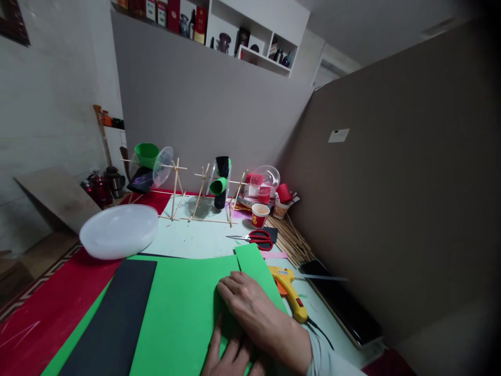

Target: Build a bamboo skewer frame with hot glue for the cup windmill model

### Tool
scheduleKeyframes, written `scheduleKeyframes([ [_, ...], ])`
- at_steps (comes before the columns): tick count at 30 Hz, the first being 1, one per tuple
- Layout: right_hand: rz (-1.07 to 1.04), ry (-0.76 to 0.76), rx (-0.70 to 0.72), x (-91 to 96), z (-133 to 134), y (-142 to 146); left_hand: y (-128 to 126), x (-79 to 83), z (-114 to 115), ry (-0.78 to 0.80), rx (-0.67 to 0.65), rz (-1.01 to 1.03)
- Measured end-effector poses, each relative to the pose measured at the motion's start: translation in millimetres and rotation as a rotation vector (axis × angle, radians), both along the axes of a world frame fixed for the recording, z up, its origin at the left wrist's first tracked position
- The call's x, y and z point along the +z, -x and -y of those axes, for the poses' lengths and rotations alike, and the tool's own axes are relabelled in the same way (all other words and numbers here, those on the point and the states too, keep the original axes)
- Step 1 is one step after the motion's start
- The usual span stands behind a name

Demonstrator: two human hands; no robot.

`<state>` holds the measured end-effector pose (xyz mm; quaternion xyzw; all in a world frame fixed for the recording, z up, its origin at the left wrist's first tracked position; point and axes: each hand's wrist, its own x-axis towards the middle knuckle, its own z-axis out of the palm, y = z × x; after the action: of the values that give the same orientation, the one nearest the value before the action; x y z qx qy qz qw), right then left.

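A large green sheet (pixel 176 308) lies in front of me, with a narrower green strip (pixel 252 261) along its right side, parted by a slit at the far end. My right hand (pixel 248 305) rests on the green with its fingers curled under; anything in them is hidden. Below it, at the bottom edge, my left hand (pixel 233 357) presses flat, fingers spread. A black strip (pixel 113 313) lies across the green to the left. Red-handled scissors (pixel 260 239) lie beyond the sheet, and a yellow glue gun (pixel 291 295) is right of my hands.
Stick frames (pixel 176 188) carry green and black cups at the back. A white translucent bowl (pixel 119 230) stands at left, a red paper cup (pixel 259 215) behind the scissors. Wooden sticks (pixel 291 237) and a black glossy slab (pixel 340 303) lie along the right partition (pixel 391 172).
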<state>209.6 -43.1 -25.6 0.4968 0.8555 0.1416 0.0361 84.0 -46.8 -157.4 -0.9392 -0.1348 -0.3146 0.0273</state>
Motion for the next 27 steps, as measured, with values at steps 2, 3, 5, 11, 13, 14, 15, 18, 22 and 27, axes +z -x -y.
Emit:
scheduleKeyframes([
  [2,-0.002,0.013,-0.004,0.5,-3.7,-0.1,5.4,3.8,-5.4,-0.111,-0.055,0.019],
  [3,-0.007,0.017,-0.011,0.7,-5.3,-0.1,7.3,5.4,-7.4,-0.154,-0.065,0.031],
  [5,-0.017,0.017,-0.033,1.4,-8.1,-0.1,8.6,8.2,-8.9,-0.198,-0.050,0.053],
  [11,0.021,0.019,-0.070,5.3,-22.1,0.7,3.9,25.3,-2.6,-0.344,0.022,0.139],
  [13,0.039,0.019,-0.067,6.4,-25.8,1.5,2.7,32.5,-1.0,-0.378,0.062,0.185],
  [14,0.046,0.020,-0.066,6.5,-26.7,2.2,2.4,35.3,-0.4,-0.383,0.075,0.198],
  [15,0.051,0.020,-0.067,6.3,-27.0,3.2,2.4,37.5,0.2,-0.379,0.081,0.204],
  [18,0.053,0.021,-0.081,2.7,-26.1,7.7,4.5,41.8,3.0,-0.311,0.072,0.133],
  [22,0.040,0.025,-0.106,-5.0,-26.4,13.4,11.9,52.6,9.8,-0.123,0.007,-0.075],
  [27,0.003,0.038,-0.142,-3.7,-27.1,10.8,16.9,73.6,17.7,0.162,-0.030,-0.226],
])
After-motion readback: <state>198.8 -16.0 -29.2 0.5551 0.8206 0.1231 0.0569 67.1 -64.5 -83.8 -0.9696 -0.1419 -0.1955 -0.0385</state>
